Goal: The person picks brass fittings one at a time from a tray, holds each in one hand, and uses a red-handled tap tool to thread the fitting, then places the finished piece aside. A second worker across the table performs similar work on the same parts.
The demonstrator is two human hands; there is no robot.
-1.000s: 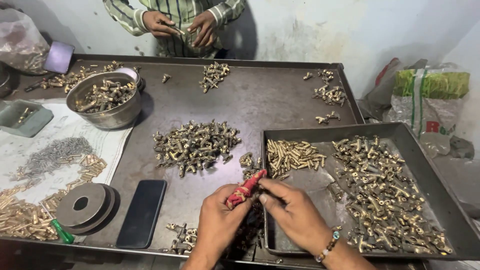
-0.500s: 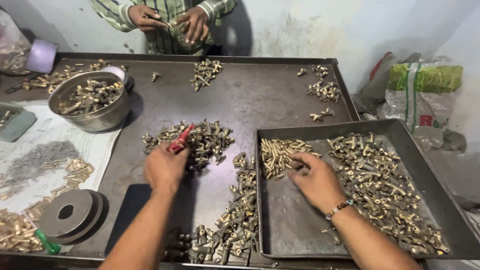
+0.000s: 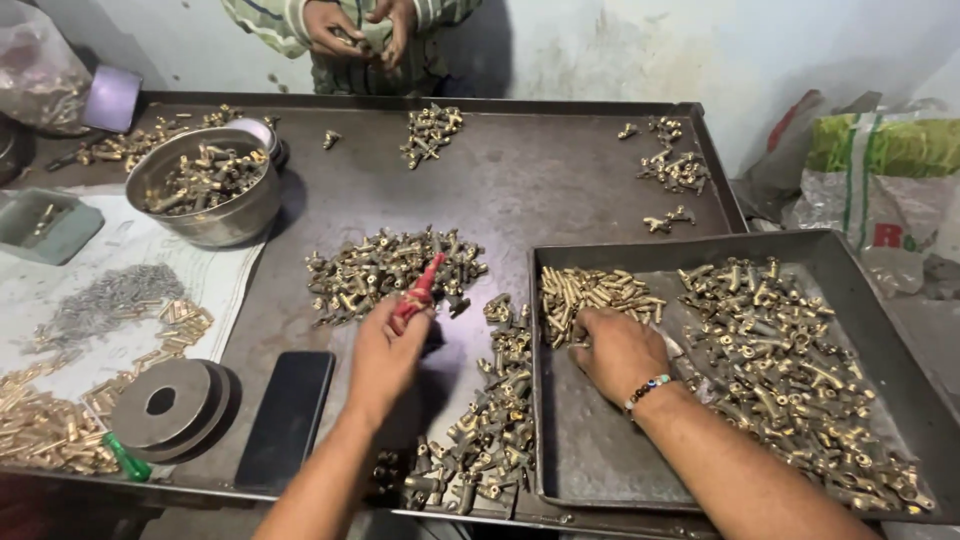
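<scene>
Head view, far left: steel bowl [image 3: 205, 190] of brass fittings, two stacked metal discs [image 3: 165, 405] and a dark phone [image 3: 288, 417] lie on the table [image 3: 560, 170].
Left hand [image 3: 385, 355]: fingers closed around a red-handled tool [image 3: 418, 290], tip over the central fitting pile [image 3: 390, 265], apparently for working them.
Right hand [image 3: 618, 352]: fingers curled down on the brass pins [image 3: 595, 292] in the tray [image 3: 590, 470]; grip hidden.
Far edge: another person's hands [image 3: 362, 25] hold a small part.

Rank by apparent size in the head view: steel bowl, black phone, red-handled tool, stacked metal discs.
1. steel bowl
2. black phone, though nearer the camera
3. stacked metal discs, close to the phone
4. red-handled tool
</scene>
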